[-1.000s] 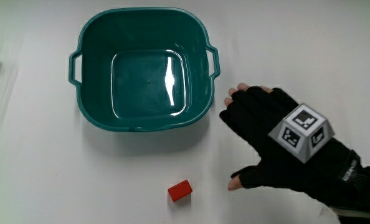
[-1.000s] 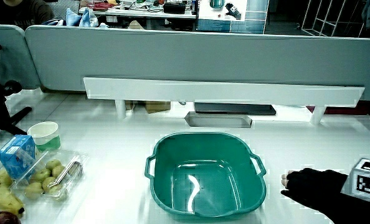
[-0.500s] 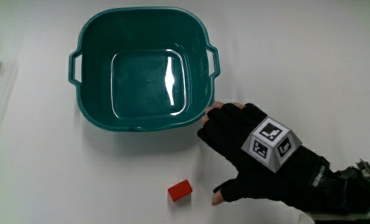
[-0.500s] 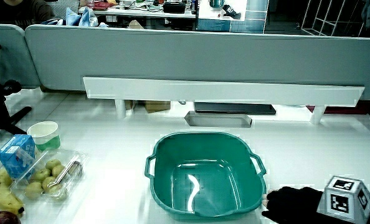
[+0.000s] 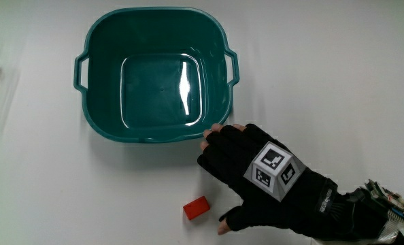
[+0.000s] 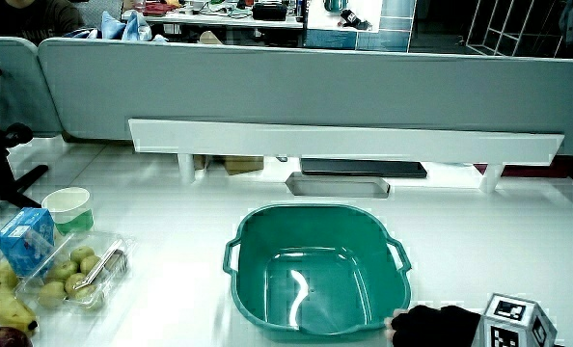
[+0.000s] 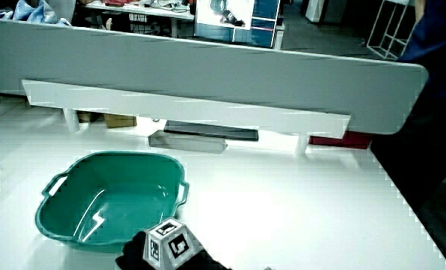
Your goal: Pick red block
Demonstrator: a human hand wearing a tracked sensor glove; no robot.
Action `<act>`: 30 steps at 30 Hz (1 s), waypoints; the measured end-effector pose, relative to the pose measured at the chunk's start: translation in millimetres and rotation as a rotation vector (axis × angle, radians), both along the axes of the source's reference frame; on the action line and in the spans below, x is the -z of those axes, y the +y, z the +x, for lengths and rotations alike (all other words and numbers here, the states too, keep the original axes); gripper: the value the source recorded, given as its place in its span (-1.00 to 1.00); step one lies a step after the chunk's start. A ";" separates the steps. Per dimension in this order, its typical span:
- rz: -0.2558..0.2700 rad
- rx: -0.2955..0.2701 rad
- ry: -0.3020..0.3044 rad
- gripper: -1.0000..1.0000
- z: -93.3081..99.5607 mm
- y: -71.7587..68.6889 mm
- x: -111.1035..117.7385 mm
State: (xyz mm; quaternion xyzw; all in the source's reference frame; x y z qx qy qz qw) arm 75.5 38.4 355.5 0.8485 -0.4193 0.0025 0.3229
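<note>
A small red block (image 5: 196, 207) lies on the white table, nearer to the person than the teal basin (image 5: 93, 109). The gloved hand (image 5: 246, 173) hovers beside the block, its fingers spread flat and its fingertips close to the basin's near rim. The thumb points toward the block with a small gap between them. The hand holds nothing. In both side views only the hand's back with its patterned cube (image 6: 504, 323) (image 7: 170, 244) shows at the near rim of the basin (image 6: 258, 241) (image 7: 54, 202); the block is out of sight there.
In a side view a banana (image 6: 2, 294), a clear box of small fruit (image 6: 79, 272), a blue carton (image 6: 26, 241) and a paper cup (image 6: 68, 205) sit beside the basin. A low partition (image 6: 296, 92) and a white shelf (image 6: 344, 143) stand at the table's edge.
The hand has slid across the table toward the basin's near rim and the red block. The block and the basin have not moved.
</note>
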 end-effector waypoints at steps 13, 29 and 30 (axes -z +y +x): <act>-0.025 0.051 0.020 0.00 -11.4 11.5 -9.2; -0.086 0.086 0.033 0.00 -28.5 18.8 -32.1; -0.089 0.084 0.034 0.00 -29.7 18.8 -33.7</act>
